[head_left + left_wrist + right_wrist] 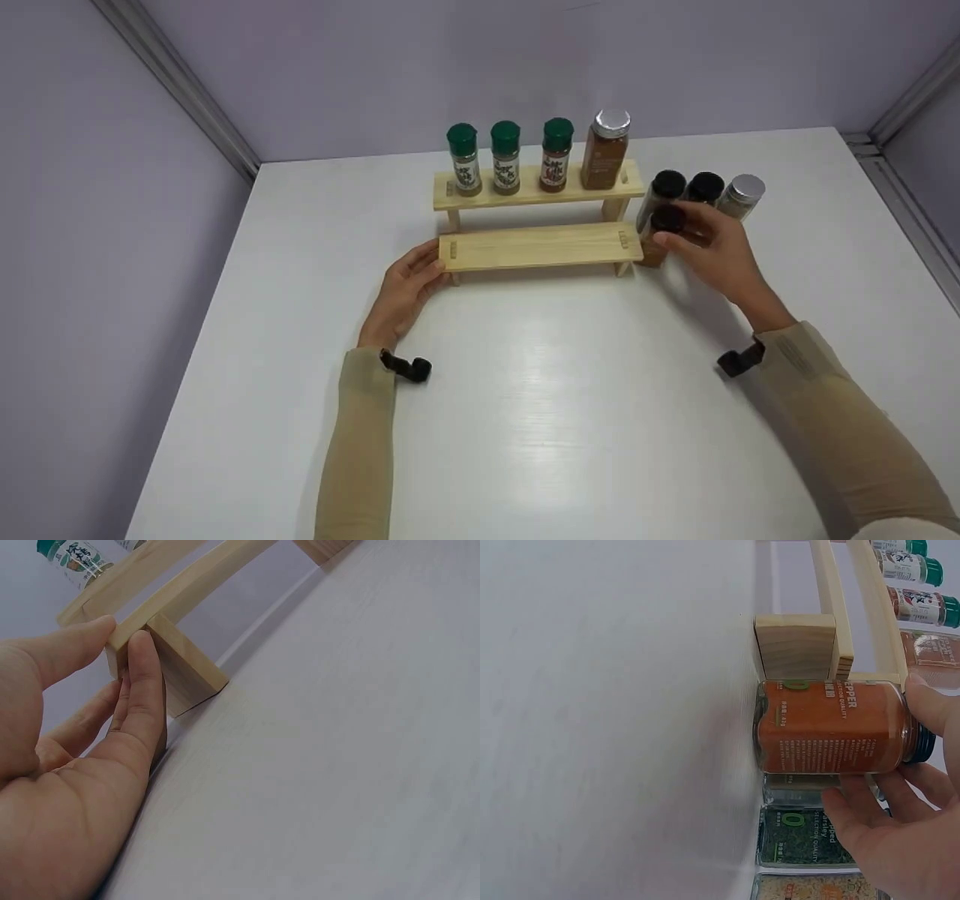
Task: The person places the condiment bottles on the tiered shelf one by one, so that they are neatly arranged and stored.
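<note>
My left hand (pixel 405 289) pinches the left end of the lower step of a two-tier wooden spice rack (pixel 536 247), thumb on top and fingers below, as the left wrist view shows. At the rack's right end, my right hand (pixel 720 251) holds a glass jar of orange-red pepper powder (pixel 832 727) near its black cap (pixel 667 218). The jar is upright, close beside the lower step, its base at or just above the table; I cannot tell which. On the upper step stand green-capped spice bottles (pixel 506 157) and a silver-capped jar of brown powder (pixel 606 150).
Behind the right hand stand more jars: a black-capped one (pixel 667 184), another black-capped one (pixel 705 186) and a silver-capped one (pixel 745 190). In the right wrist view, a jar of chopped parsley (pixel 799 836) shows among them. A wall (pixel 360 82) rises behind the white table (pixel 525 420).
</note>
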{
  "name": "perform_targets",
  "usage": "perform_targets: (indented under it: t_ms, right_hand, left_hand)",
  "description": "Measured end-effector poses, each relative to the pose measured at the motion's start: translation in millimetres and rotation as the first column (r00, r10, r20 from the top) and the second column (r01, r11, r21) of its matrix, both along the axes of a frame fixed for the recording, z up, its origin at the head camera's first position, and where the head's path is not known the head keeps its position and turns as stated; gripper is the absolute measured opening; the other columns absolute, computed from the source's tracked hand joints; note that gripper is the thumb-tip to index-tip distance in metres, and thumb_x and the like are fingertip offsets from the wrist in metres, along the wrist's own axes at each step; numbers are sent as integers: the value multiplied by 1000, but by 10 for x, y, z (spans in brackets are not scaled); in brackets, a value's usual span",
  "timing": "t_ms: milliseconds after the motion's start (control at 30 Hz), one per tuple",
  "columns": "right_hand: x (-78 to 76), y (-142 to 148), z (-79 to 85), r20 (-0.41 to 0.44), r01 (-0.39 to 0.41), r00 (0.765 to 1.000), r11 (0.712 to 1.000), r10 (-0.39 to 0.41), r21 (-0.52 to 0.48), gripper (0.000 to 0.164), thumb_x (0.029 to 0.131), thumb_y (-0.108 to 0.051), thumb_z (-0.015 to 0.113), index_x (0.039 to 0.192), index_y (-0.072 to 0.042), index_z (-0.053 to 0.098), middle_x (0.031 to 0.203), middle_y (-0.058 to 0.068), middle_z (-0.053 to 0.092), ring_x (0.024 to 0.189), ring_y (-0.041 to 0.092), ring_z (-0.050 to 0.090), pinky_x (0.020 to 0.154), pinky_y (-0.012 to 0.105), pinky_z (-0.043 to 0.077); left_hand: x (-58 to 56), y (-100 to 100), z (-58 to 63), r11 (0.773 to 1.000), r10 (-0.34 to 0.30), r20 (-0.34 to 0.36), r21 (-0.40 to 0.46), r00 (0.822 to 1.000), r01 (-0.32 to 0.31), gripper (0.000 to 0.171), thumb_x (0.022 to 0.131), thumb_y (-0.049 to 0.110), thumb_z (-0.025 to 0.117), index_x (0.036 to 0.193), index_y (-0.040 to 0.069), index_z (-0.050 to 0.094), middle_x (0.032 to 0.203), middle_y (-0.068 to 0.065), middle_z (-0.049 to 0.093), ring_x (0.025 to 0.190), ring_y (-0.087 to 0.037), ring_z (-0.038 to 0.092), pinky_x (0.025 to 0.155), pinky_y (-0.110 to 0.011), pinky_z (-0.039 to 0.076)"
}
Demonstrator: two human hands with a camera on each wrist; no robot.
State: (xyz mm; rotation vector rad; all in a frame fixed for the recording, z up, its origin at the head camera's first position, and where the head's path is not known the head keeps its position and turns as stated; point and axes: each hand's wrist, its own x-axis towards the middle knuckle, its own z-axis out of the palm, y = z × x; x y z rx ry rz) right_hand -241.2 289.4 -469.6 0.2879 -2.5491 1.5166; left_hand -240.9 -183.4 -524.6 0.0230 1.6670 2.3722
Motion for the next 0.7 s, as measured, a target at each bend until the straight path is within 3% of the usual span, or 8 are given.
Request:
perform_targets:
  t_ms: [233,433,700]
  right_hand:
    - [-9,24,-39,-31,14,999,1000,-14,-5,53,97,-4,79,146,4,61,140,24,65,112,-4,61,92,5,52]
    - [49,13,45,-46,28,999,1000,-28,-8,50,97,-6,79,144,2,64,137,21,66,112,-3,62,92,6,52]
    - [142,81,226,-73,42,996,999,-42,-7,48,100,-12,78,144,-1,64,130,2,66,115,-3,63,95,8,53]
  left_hand:
    - [-1,16,-19,1000,-9,-18,-3,1000,9,54,109,5,61,160,2,44,158,-17,50,138,-24,56,108,-27,55]
    - [4,13,-22,1000,-13,-21,5,1000,13,54,109,6,61,160,2,44,158,-17,49,140,-25,55,110,-28,54]
    - [10,3,-3,1000,0,-21,16,1000,0,52,109,5,61,159,2,46,157,-17,51,139,-26,56,109,-29,55]
